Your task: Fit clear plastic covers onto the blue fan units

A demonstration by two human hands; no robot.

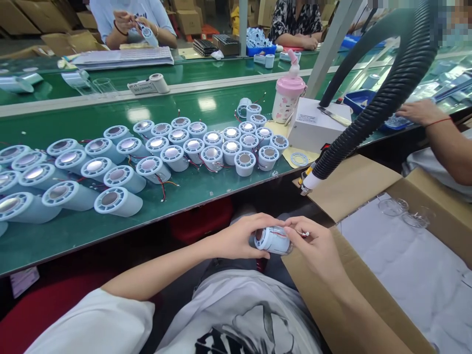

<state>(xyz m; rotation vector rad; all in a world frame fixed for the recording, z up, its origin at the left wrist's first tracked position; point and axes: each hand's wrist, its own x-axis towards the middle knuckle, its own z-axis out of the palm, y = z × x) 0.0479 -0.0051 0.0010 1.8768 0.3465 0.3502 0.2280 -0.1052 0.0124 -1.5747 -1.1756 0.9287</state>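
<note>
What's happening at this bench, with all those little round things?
A seated person holds one small white cylinder in both hands, left hand and right hand, over their lap. Dozens of similar cylinders with thin wires lie on the green table. An open cardboard box stands on the right. Other people work nearby.

A white short-sleeved T-shirt is worn; a black and grey graphic print is seen on its front, cut off by the lower frame edge. The sleeve on the left arm is seen to end above the elbow. Both forearms are bare. No gloves, rings or watch are noted on the left hand or right hand.
</note>
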